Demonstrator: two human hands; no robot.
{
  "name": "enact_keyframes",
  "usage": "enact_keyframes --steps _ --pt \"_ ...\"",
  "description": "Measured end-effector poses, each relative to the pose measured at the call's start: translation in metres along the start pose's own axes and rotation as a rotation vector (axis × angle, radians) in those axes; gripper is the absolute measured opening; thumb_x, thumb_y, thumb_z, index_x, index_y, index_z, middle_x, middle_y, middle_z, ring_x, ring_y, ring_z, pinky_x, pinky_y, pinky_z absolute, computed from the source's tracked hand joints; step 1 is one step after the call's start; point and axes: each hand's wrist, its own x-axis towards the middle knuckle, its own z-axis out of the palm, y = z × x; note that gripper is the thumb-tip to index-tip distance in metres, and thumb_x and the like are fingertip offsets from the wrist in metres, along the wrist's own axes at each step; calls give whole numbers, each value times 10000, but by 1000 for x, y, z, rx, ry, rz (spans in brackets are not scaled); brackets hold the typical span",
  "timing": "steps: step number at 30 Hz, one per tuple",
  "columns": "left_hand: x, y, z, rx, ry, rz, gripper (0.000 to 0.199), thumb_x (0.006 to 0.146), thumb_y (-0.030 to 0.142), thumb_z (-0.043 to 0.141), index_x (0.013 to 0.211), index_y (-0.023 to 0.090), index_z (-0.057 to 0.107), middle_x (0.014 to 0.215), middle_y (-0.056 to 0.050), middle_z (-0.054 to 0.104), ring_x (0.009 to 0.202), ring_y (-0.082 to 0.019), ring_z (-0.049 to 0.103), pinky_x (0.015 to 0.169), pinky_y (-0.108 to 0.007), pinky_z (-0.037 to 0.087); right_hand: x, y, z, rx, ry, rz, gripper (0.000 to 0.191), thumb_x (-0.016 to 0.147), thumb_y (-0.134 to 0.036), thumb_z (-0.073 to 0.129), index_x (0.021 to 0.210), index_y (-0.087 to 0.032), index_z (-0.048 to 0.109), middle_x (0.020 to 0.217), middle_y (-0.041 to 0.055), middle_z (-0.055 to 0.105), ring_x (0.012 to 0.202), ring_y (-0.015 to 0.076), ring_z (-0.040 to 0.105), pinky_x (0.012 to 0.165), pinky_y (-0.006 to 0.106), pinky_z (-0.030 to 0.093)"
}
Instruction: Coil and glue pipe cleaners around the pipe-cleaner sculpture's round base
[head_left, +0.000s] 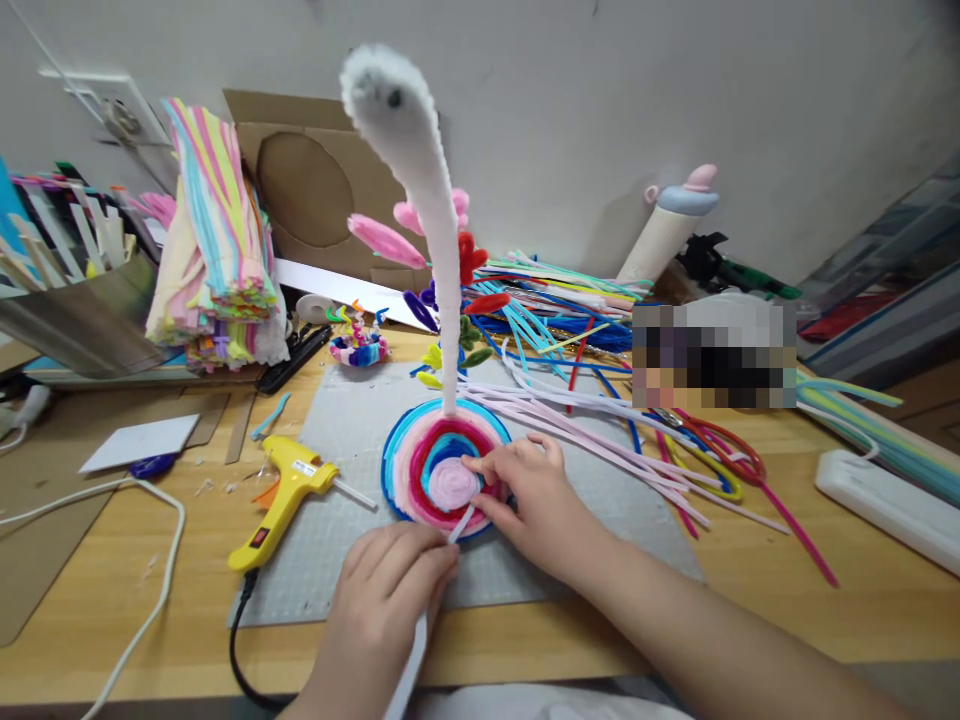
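Observation:
A round base of coiled pipe cleaners (405, 450), banded in blue, pink and red, lies on the grey cutting mat. At its near middle is a pale pink coil (452, 484). The thumb and forefinger of my right hand (544, 505) press on that coil's right edge. From the coil a pale pipe cleaner (463, 522) runs toward me into my left hand (394, 590), which is closed around it; its tail hangs below. Behind the coil rises a white fuzzy stem (448, 280) with a bent, dark-eyed head. Colourful pipe-cleaner petals (386, 240) show around the stem.
Left of the cutting mat (300, 590) lies a yellow glue gun (289, 495), its nozzle toward the base and its black cord off the front edge. Loose pipe cleaners (585, 425) spread to the right. Further right are scissors (724, 445) and a white power strip (885, 505).

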Motion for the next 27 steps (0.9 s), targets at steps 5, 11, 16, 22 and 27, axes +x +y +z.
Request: enact_keyframes --steps 5,11,16,22,27 --pt "-2 -3 -2 -119 -31 -255 104 883 188 544 976 223 575 946 -24 645 908 -166 583 798 -299 445 -1 0 1 8 15 -1 200 820 -209 657 1004 -235 583 862 2 619 871 187 551 996 465 205" --pt "5 -11 -4 -77 -112 -416 107 892 278 524 813 209 542 862 -32 591 848 -204 546 744 -331 421 0 0 2 16 25 -2 196 818 -208 663 998 -224 586 841 -2 620 864 184 557 984 446 216" --pt "13 -18 -8 -37 -152 -432 144 887 305 524 781 207 534 820 -28 572 804 -213 529 697 -329 390 -1 0 2 14 34 -3 188 812 -212 672 986 -227 602 841 0 617 864 185 554 964 432 232" --pt "27 -27 -13 -14 -323 -459 157 878 284 529 745 204 551 802 -28 581 763 -210 525 675 -322 378 -1 1 2 5 30 -18 243 809 -207 676 1039 -236 602 854 -1 623 876 187 554 958 427 232" --pt "38 -30 -16 76 -375 -453 147 866 289 557 752 197 555 814 -32 591 788 -219 530 688 -323 379 0 2 2 8 30 -16 240 800 -212 685 1023 -239 601 854 3 627 890 198 549 954 432 233"
